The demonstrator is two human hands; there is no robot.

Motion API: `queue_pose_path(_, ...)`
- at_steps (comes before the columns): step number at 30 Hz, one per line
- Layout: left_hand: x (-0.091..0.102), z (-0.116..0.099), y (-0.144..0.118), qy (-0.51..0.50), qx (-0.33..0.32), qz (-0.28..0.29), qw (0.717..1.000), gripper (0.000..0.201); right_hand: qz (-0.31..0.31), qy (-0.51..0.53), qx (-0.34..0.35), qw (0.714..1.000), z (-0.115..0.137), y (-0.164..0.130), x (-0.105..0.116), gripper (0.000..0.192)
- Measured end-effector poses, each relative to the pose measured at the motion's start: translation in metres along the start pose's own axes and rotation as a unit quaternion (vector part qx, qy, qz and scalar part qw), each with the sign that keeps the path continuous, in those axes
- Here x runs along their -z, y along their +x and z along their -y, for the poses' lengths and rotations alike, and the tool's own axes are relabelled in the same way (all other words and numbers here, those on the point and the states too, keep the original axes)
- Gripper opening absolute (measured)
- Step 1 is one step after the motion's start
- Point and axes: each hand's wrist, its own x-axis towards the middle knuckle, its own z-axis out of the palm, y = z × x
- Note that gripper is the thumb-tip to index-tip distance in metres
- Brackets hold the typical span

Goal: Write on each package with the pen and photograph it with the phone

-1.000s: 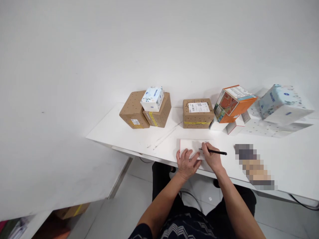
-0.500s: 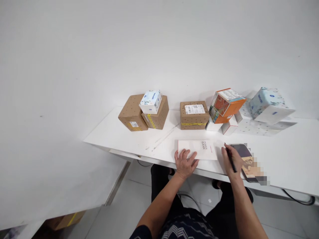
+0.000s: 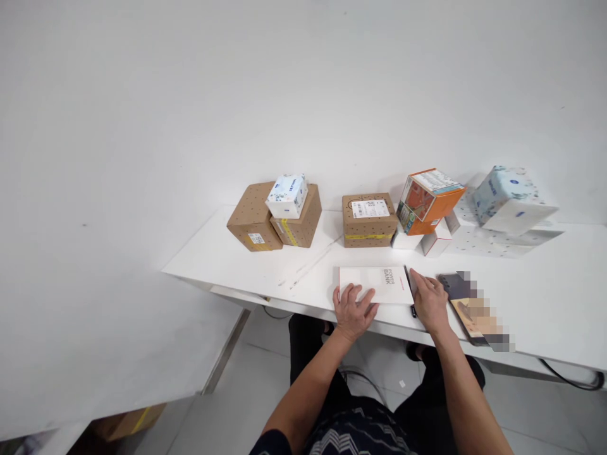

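Both forearms are bare to above the elbow, with no watch, ring or bracelet showing on the left hand (image 3: 353, 311) or the right hand (image 3: 429, 302). The dark navy top (image 3: 353, 433) carries a pale zigzag pattern. The trousers (image 3: 308, 344) are black.

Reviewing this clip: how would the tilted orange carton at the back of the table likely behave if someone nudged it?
The orange printed cardboard carton leans on small white boxes, one edge raised, so a nudge would probably tip or slide it. Its crisp, straight edges suggest it is stiff. Whether it is light or heavy cannot be told.
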Motion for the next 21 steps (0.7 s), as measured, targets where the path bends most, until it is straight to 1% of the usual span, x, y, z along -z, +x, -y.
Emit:
queue_pose_path(2, 0.0, 0.0, 0.0, -0.003, -0.002, -0.003, 1.0, 0.032, -0.016, 0.027, -0.008, 0.999, -0.003, 0.0, -0.002, 0.047)
queue_pose_path(6, 0.001, 0.001, 0.002, -0.008, -0.004, -0.008, 1.0, 0.031, -0.044, 0.084, -0.003, 0.995, -0.005, -0.003, -0.002, 0.048)
queue_pose_path(9, 0.002, 0.0, 0.003, -0.009, -0.009, -0.004, 1.0, 0.031, -0.059, 0.086, -0.008, 0.994, -0.003, -0.013, 0.006, 0.045)
queue_pose_path(11, 0.002, 0.0, 0.003, -0.009, -0.01, -0.002, 1.0, 0.031, -0.077, 0.074, -0.016, 0.994, -0.004, -0.022, 0.016, 0.04)
queue_pose_path(13, 0.001, 0.0, 0.002, -0.009, -0.01, -0.002, 1.0, 0.032, -0.1, 0.034, -0.046, 0.993, -0.009, -0.029, 0.03, 0.036)
queue_pose_path(15, 0.0, 0.0, 0.002, -0.008, -0.009, -0.002, 1.0, 0.032, -0.111, -0.03, -0.124, 0.986, -0.017, -0.032, 0.043, 0.041)
queue_pose_path(16, 0.0, 0.001, 0.001, -0.007, -0.008, -0.002, 1.0, 0.032, -0.1, -0.055, -0.173, 0.978, -0.022, -0.033, 0.049, 0.048)
queue_pose_path(18, -0.001, 0.001, 0.001, -0.006, -0.007, -0.003, 1.0, 0.032, -0.044, -0.074, -0.261, 0.961, -0.031, -0.032, 0.057, 0.062)
queue_pose_path(19, -0.001, 0.001, 0.001, -0.006, -0.007, -0.003, 1.0, 0.032, -0.009, -0.069, -0.288, 0.955, -0.035, -0.031, 0.059, 0.067)
queue_pose_path(21, 0.0, 0.001, 0.001, -0.007, -0.009, -0.003, 1.0, 0.033, 0.046, -0.053, -0.312, 0.948, -0.04, -0.029, 0.061, 0.071)
